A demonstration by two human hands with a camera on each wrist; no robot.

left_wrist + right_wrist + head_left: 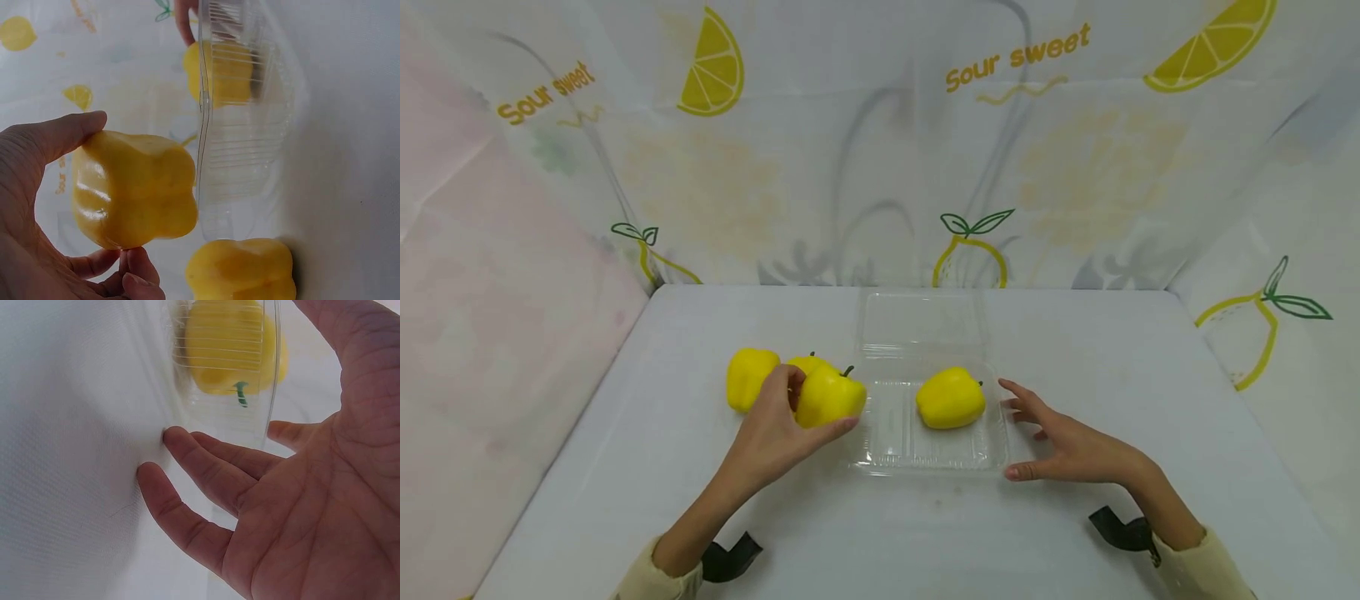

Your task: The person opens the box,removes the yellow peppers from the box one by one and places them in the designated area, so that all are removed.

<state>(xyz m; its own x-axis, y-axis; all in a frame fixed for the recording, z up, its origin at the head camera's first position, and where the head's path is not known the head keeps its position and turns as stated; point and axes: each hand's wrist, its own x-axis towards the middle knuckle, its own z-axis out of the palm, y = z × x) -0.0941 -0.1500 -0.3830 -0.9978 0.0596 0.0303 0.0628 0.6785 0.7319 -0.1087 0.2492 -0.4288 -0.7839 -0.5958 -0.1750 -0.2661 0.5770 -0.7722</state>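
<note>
In the head view my left hand (771, 442) grips a yellow bell pepper (831, 398) between thumb and fingers, at the left edge of a clear plastic clamshell box (891, 425). The left wrist view shows this bell pepper (134, 190) raised beside the box wall, its lobed end toward the box. Inside the box, on the right half, another yellow bell pepper (950, 398) lies on its side, green stem to the right. My right hand (1071, 446) is at the box's right edge, fingers loosely spread and holding nothing; its fingertips (178, 434) reach down to the table beside the box.
Two more yellow bell peppers stand left of the box, one at the far left (749, 379) and one partly hidden (805, 363) behind the held pepper. The box's lid (922, 323) is folded back toward the lemon-print curtain (850, 167). White cloth (1075, 350) covers the table.
</note>
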